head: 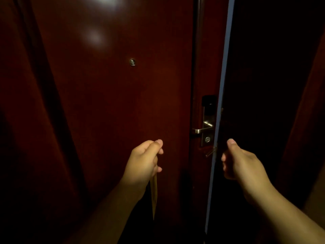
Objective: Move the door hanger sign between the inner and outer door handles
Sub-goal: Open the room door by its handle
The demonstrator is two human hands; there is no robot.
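A dark red door panel [105,103] fills the view beyond the fingertips of both hands. A pale blue door edge [219,103] runs top to bottom, passing just left of the right hand's curled fingers [224,158]. The right hand [241,161] hangs close to this edge in deep shadow; its fingers are bent inward, but whether they hold anything cannot be told. The left hand [144,161] is closed, thumb pressed to fingers, pinching the top of the door hanger sign [154,196]. The sign, tan and seen nearly edge-on, hangs straight down below those fingers, on neither handle. A silver lock plate [207,118] stands above and between the two sets of fingertips. Its lever handle [199,130] points toward the left hand. A peephole [132,62] sits well above the left fingers.
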